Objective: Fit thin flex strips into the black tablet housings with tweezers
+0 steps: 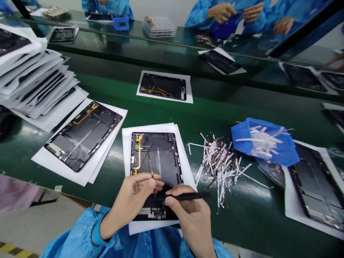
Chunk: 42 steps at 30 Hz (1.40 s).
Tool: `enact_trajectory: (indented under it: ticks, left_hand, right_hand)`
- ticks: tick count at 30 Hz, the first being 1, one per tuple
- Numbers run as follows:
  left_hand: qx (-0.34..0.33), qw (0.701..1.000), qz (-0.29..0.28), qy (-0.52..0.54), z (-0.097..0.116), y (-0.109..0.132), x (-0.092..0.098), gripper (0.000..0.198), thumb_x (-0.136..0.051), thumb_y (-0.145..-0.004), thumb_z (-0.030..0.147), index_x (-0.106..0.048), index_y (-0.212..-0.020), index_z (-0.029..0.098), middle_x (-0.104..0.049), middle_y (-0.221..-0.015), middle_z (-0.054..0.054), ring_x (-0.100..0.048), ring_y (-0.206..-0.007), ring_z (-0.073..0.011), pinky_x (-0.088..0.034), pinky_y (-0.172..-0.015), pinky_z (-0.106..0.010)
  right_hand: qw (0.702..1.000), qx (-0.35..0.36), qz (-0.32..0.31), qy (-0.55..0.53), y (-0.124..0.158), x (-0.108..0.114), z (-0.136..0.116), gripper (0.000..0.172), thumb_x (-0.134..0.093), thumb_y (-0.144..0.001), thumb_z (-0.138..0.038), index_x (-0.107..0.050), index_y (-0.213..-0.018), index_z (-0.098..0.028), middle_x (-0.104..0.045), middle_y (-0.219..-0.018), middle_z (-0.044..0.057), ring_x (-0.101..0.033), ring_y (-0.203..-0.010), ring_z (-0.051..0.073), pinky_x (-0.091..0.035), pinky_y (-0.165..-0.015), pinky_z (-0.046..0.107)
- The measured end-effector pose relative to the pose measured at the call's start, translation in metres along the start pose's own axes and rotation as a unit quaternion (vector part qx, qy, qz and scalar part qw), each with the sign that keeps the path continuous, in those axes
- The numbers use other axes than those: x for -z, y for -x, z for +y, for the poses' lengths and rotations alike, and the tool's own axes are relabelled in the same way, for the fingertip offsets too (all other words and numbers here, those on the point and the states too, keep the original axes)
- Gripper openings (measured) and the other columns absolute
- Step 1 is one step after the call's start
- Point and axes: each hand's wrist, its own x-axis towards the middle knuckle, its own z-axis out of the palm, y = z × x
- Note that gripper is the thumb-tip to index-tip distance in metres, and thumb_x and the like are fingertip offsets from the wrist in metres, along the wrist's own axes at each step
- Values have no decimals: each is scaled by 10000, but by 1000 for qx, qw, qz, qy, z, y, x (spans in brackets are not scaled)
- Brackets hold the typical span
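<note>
Two things sit in your grip in the head view. Your left hand (pixel 131 200) is closed in a pinch, thumb and forefinger at the lower end of a thin amber film strip (pixel 149 166) lying on a black tablet panel (pixel 158 157). Your right hand (pixel 192 218) is closed around a slim black stylus (pixel 185 196), which lies across the panel's lower part. The panel rests at lower centre on a white paper sheet (pixel 150 228) on the green workbench (pixel 236 107).

A sharp or steep pull could tear that strip and leave pieces stuck behind. Heavy pressure from the stylus could scratch the panel or snag the gold flex cable (pixel 139 154) at its left edge. Just right of the sheet, a loose pile of peeled strips (pixel 219 168) spreads toward a tilted blue plastic bin (pixel 264 141), so a careless elbow could sweep scraps onto the panel. At upper left, the overhanging stack of paper-backed panels (pixel 34 79) could slide if bumped.
</note>
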Motion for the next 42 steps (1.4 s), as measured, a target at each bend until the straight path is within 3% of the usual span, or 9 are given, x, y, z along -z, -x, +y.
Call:
enact_trajectory:
  ticks: [2,5,8,10,14,18,25,32,42]
  left_hand:
    - [-97,986,41,-127,-3,8,8,325,-659,-905,449,-755,-1042,170,-799,-962,-83,-774,-875,-215,-634,-805,-276]
    - [-262,915,65,-300,-7,19,18,201,-758,-844,261,-754,-1028,178,-804,-939,-52,-778,-828,-193,-627,-777,-225]
    - [-372,856,47,-357,-12,23,26,261,-710,-857,84,-721,-1102,171,-800,-974,-46,-775,-853,-177,-622,-818,-225]
    - [-393,845,25,-360,-18,21,32,350,-653,-882,30,-678,-1202,171,-790,-1035,-54,-766,-926,-186,-619,-869,-260]
    - [-381,858,-41,-342,-29,16,44,478,-583,-930,31,-554,-1377,196,-745,-1182,-67,-723,-1074,-209,-598,-951,-327]
    - [-373,861,-75,-337,-29,11,54,464,-591,-926,36,-549,-1358,201,-749,-1170,-60,-719,-1074,-196,-584,-959,-319]
    - [-276,859,46,-429,-29,13,80,139,-577,-934,103,-626,-985,222,-624,-1284,-77,-482,-1345,-250,-454,-1074,-446]
    - [-212,835,11,-508,-22,12,76,74,-540,-915,170,-573,-894,234,-451,-1465,-83,-305,-1451,-324,-359,-1081,-570]
    - [-206,826,23,-525,-22,8,71,95,-506,-919,168,-527,-848,228,-464,-1444,-101,-319,-1431,-322,-354,-1036,-520]
  right_hand:
    - [999,-36,5,-37,-2,-1,5,160,-816,-764,-332,-709,-793,-218,-725,-778,24,-688,-671,159,-579,-601,230]
    - [993,-84,4,-78,-3,-6,11,192,-821,-758,-356,-703,-822,-218,-735,-787,18,-690,-680,153,-571,-623,230]
    - [991,-104,3,-88,-4,-14,13,190,-826,-752,-346,-706,-822,-216,-743,-773,18,-714,-721,171,-586,-672,248]
    - [990,-105,4,-94,-5,-18,13,169,-824,-756,-327,-711,-821,-219,-749,-773,20,-726,-736,181,-597,-688,259]
    - [990,-102,14,-92,-4,-21,12,146,-820,-763,-301,-713,-822,-222,-758,-766,24,-736,-728,188,-613,-703,275]
    - [992,-85,35,-80,-1,-26,13,132,-821,-760,-277,-711,-806,-221,-744,-768,18,-730,-688,174,-604,-614,237]
    - [996,-13,78,27,3,-51,7,111,-774,-785,-171,-678,-745,-210,-688,-720,4,-705,-650,159,-597,-585,234]
    - [997,-30,63,41,-2,-67,7,98,-753,-801,-189,-676,-741,-193,-656,-712,-2,-697,-622,147,-604,-567,226]
    - [996,-35,63,58,-1,-67,13,97,-747,-807,-198,-674,-744,-190,-645,-709,-1,-693,-615,143,-603,-563,224]
